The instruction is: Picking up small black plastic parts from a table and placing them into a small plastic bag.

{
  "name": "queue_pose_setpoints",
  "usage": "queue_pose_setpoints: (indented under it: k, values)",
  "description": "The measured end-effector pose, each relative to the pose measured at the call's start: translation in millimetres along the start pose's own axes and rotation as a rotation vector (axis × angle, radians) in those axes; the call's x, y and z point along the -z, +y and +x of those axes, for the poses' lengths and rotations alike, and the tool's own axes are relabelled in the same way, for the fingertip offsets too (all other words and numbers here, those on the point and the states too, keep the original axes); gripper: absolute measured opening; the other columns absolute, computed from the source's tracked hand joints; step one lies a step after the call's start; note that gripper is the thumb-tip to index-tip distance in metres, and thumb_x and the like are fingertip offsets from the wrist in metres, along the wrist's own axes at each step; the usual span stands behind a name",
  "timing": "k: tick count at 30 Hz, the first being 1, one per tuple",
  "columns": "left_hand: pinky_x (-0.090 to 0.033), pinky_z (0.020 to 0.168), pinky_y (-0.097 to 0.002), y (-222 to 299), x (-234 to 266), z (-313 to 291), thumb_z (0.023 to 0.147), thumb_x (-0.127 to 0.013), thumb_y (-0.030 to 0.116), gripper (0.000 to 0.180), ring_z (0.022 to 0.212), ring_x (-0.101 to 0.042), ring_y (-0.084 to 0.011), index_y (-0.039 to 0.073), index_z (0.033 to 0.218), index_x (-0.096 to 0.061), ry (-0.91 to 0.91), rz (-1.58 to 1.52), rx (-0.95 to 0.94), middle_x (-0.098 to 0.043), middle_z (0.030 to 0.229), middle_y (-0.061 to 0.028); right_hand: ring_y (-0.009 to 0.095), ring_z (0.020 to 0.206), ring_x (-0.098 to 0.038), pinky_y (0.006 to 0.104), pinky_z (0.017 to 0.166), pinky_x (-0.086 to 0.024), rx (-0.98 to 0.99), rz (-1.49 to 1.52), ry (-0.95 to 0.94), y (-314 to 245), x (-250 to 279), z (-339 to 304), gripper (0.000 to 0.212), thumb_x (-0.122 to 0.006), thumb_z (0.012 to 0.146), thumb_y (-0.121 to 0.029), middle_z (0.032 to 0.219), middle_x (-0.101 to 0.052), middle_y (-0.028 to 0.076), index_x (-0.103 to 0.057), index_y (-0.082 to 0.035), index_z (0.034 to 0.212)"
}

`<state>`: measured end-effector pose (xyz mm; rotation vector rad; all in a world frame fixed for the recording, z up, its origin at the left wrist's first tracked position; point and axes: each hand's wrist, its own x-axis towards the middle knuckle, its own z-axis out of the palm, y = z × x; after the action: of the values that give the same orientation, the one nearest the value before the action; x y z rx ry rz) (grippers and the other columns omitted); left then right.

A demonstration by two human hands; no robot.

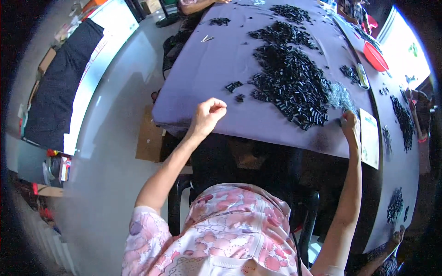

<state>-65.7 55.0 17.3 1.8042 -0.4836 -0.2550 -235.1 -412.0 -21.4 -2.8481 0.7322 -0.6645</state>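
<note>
My left hand (208,118) hovers over the near left part of the cloth-covered table (189,87). Its thumb and fingertips meet in a pinch; anything between them is too small to make out. To its right spreads a large heap of short, shiny black tube-like pieces (292,80), with two small clusters of them (234,86) nearer the hand. At the heap's right side lies a pile of small clear pieces (339,95). Just below that pile is my right hand (351,123), its fingers drawn together, with a dark spot at the fingertips that I cannot identify.
A printed sheet (369,138) lies right of my right hand. Beyond it a second table holds more black pieces (402,123) and a red basin (375,56). Other people's hands (399,235) show at the right and far edges. A chair (309,221) surrounds me.
</note>
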Motion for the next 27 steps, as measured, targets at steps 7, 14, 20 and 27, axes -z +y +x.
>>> queue_pose_setpoints:
  k: [7, 14, 20, 27]
  values:
    - [-0.047, 0.063, -0.0304, -28, 38, 35, 0.076, -0.058, 0.006, 0.01, 0.069, -0.058, -0.02, 0.001, 0.085, -0.058, 0.165, 0.665, -0.323, -0.058, 0.081, -0.0101, 0.038, 0.082, -0.052, 0.0449, 0.071, -0.042, 0.106, -0.063, 0.107, -25, 3, -26, 0.019, -0.04, 0.079, 0.0, 0.091, -0.052, 0.02, -0.048, -0.003, 0.095]
    - [-0.047, 0.068, -0.0361, -39, 35, 36, 0.078, -0.056, 0.008, 0.014, 0.077, -0.056, -0.0284, 0.002, 0.091, -0.056, 0.184, 0.859, -0.43, -0.052, 0.086, -0.0131, 0.034, 0.081, -0.053, 0.0427, 0.071, -0.043, 0.021, -0.026, 0.054, -54, 21, -35, 0.019, -0.042, 0.076, 0.002, 0.091, -0.052, 0.016, -0.049, -0.004, 0.093]
    - [-0.046, 0.07, -0.0364, -39, 39, 39, 0.077, -0.056, 0.006, 0.017, 0.078, -0.056, -0.0282, 0.003, 0.093, -0.056, 0.2, 0.832, -0.432, -0.052, 0.085, -0.0124, 0.029, 0.078, -0.055, 0.0357, 0.07, -0.043, -0.054, 0.309, 0.12, -75, 23, -42, 0.016, -0.044, 0.076, 0.001, 0.082, -0.056, 0.015, -0.053, -0.003, 0.088]
    - [-0.046, 0.069, -0.0347, -37, 41, 42, 0.077, -0.057, 0.01, 0.016, 0.078, -0.057, -0.0262, 0.004, 0.092, -0.057, 0.225, 0.754, -0.395, -0.054, 0.084, -0.012, 0.013, 0.076, -0.053, 0.0263, 0.069, -0.041, -0.165, 0.59, 0.217, -81, 21, -53, 0.013, -0.054, 0.081, -0.007, 0.079, -0.057, 0.005, -0.058, -0.005, 0.093]
